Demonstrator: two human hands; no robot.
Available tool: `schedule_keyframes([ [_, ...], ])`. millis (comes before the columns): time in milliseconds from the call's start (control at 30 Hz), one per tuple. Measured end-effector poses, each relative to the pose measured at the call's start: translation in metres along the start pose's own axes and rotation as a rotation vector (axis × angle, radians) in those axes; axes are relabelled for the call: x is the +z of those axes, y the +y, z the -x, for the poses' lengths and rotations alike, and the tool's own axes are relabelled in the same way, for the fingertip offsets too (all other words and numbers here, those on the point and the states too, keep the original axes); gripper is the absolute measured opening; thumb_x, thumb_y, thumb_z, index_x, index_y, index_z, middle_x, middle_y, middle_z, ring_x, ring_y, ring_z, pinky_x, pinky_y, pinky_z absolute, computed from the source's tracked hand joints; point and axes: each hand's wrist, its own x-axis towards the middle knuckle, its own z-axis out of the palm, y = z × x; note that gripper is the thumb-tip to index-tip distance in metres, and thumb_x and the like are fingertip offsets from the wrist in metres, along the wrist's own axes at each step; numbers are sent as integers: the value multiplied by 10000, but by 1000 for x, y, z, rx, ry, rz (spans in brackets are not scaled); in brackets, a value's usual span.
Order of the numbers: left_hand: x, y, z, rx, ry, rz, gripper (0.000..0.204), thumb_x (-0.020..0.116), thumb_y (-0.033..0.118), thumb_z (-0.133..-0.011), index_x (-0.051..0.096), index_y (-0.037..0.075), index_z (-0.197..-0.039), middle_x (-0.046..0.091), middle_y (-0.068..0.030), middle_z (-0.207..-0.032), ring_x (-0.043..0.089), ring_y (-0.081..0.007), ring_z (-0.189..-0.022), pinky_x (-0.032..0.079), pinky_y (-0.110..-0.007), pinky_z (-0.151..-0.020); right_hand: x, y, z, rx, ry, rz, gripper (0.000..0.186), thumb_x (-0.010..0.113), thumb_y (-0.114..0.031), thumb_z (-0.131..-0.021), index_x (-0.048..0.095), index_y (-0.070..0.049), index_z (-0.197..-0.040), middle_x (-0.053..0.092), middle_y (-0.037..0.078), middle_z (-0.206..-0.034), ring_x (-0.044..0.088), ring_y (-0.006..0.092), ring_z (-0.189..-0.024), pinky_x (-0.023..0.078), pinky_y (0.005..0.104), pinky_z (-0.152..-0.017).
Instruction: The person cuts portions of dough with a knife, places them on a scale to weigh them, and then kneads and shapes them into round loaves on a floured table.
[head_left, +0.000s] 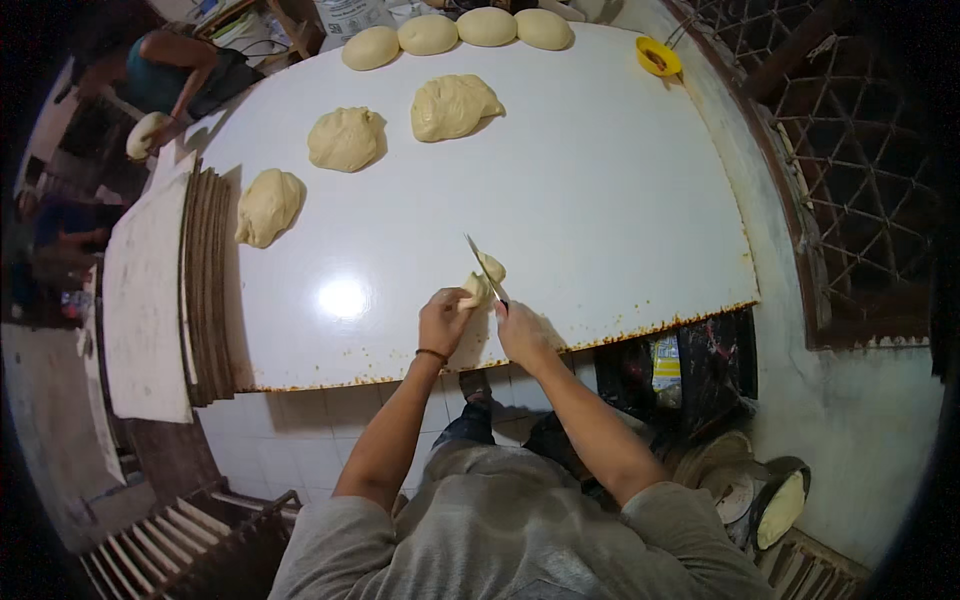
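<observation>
Near the front edge of the white table, my right hand (pixel 522 335) is closed round the handle of a knife (pixel 484 262). Its blade points forward and slightly left, lying across a small piece of pale dough (pixel 491 268). Part of that dough shows on each side of the blade. My left hand (pixel 446 317) pinches the dough's near left end, and a bracelet circles that wrist. Farther off lie three rough dough lumps: one at the left (pixel 269 208), one in the middle (pixel 346 139) and one farther back (pixel 456 108).
Several smooth dough balls (pixel 428 35) line the table's (pixel 600 180) far edge. A yellow bowl (pixel 657 57) sits at the far right corner. Stacked boards (pixel 150 290) stand along the left side. Another person (pixel 170 75) holds dough at the far left. A metal grille (pixel 850 150) is on the right.
</observation>
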Motion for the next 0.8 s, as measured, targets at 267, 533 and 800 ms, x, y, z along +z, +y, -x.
schedule_keyframes([
  [267,-58,17,-16,-114,243,-766,862,763,194,-735,401,169,-1518,301,-188,-1589,271,-419,-1448,262,-528,-1163,-6,99,155,218,120,-147,496,414,-490,-1065,590,-27,-1101,642,289,-991,591,507,-998,463,535,-859],
  [533,86,-27,-66,279,-353,-431,464,708,29,-794,612,85,-1244,603,-132,-1192,559,-336,-1153,478,-452,-966,-33,368,255,948,924,-137,507,431,-411,-1060,476,28,-1311,598,283,-1163,570,468,-1103,445,533,-924],
  [800,147,119,8,-71,-365,319,162,659,101,-969,598,24,-1097,623,-37,-976,591,-117,-836,505,-275,-718,-126,453,281,1099,548,-326,610,544,-326,-1004,384,130,-1377,527,317,-1297,520,478,-1209,448,522,-1040],
])
